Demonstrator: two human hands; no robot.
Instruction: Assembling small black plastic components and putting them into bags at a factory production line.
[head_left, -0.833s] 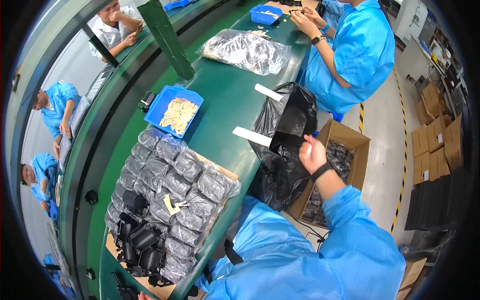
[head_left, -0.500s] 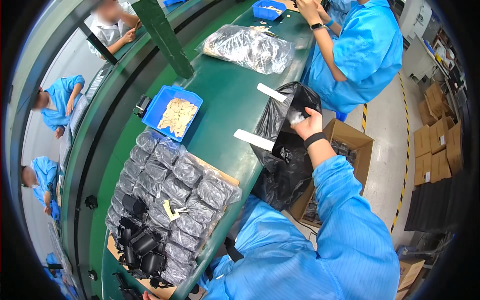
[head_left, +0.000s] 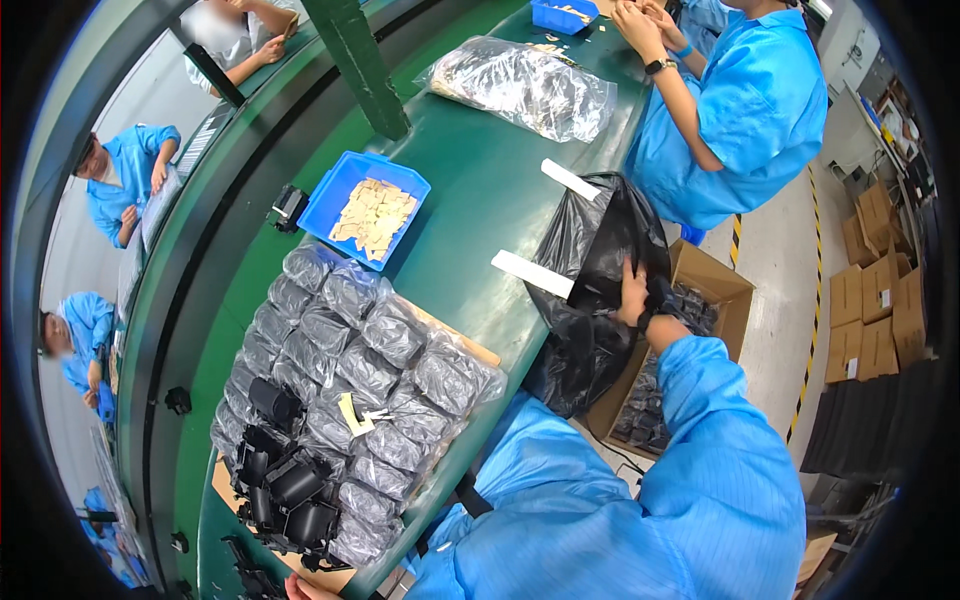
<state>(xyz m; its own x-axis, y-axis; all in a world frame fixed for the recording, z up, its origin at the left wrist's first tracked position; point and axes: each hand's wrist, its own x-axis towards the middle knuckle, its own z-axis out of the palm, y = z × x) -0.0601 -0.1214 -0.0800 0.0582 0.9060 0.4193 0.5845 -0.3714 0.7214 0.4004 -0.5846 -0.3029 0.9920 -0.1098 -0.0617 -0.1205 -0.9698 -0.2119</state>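
Note:
My right hand [head_left: 632,297] is at the mouth of a black plastic bag [head_left: 575,230] that hangs from the table's edge by two white tape strips. Its fingers look stretched out against the bag's dark plastic, and nothing shows in them. Only part of my left hand [head_left: 303,588] shows at the lower edge, beside the table's near corner; its grip is out of sight. Near it lie black plastic parts [head_left: 295,485], heaped on rows of parts wrapped in clear plastic bags [head_left: 390,335]. A few pale yellow strips [head_left: 355,413] rest on the wrapped rows.
A blue bin [head_left: 330,190] of small tan pieces stands beyond the wrapped rows. Farther along lies a large clear bag [head_left: 520,88]. An open carton [head_left: 735,290] of wrapped parts is on the floor beside the black bag. A co-worker in blue [head_left: 745,110] works at the far right.
My right hand has moved down and nearer along the black bag; the crumpled clear plastic it had is out of sight. The whole view has shifted slightly.

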